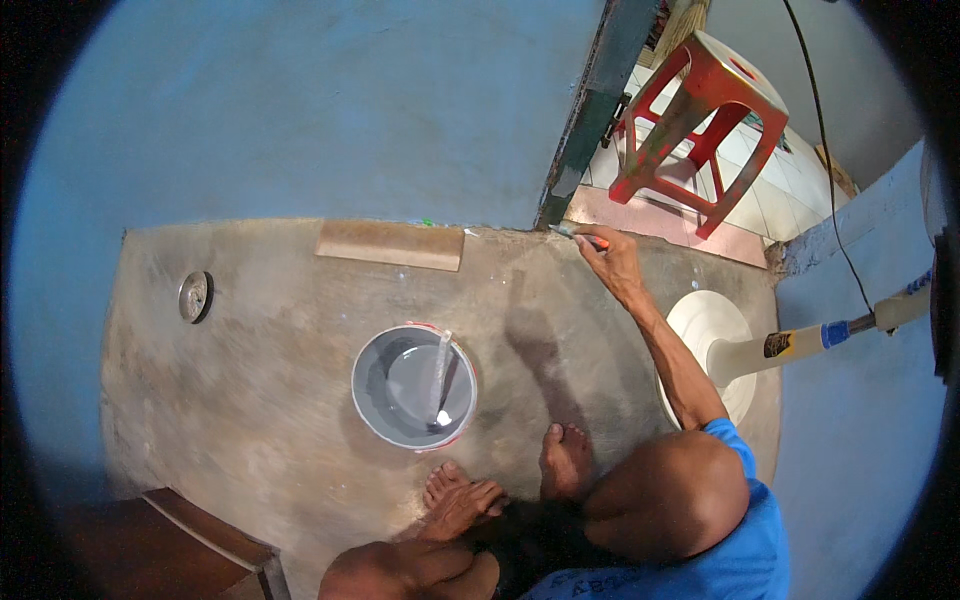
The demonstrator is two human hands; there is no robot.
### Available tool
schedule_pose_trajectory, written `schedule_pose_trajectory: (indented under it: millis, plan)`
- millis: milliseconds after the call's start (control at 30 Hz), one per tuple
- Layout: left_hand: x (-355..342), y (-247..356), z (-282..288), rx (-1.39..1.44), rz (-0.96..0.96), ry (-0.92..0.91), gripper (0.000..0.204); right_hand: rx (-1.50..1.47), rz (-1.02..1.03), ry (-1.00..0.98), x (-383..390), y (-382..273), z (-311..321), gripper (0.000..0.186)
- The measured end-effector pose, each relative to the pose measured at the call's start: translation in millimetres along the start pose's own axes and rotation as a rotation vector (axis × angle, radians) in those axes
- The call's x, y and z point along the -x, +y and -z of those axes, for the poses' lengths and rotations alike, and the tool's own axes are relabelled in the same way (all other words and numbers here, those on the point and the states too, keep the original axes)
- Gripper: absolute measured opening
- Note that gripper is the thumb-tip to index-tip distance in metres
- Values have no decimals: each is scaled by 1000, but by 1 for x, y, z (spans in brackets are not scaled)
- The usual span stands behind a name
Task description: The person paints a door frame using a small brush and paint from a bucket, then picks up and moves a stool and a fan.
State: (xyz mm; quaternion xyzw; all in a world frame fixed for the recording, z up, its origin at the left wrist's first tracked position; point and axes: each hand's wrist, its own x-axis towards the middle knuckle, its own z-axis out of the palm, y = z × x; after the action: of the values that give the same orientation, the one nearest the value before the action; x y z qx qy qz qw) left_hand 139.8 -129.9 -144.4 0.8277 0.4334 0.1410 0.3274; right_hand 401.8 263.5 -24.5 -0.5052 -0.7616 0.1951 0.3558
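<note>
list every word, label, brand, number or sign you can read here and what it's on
None can be quoted reliably.
Dark and yellow sticker on the white stand's pole: markings too small to read.
Dark lettering on the blue shirt: faint and creased, not clearly legible.

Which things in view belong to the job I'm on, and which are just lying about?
Apparently in use:
Slim tool in the right hand, its tip at the door frame's foot
Bucket of grey liquid, pale stick inside

Apparently just lying about:
Red stool
Round dish
Brown board
White round-based stand
</note>
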Motion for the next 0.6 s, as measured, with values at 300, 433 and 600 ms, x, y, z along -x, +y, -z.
schedule_pose_trajectory:
  millis: [300,433,600]
  plan:
    - [-11,-18,-21,82,80,-13,26,115,290,120,-33,19,10,23]
    - [-10,-15,-19,72,127,-5,26,86,338,261,-26,-14,22,24]
    - [-11,-17,-23,157,157,-9,22,28,226,117,-7,-4,9,24]
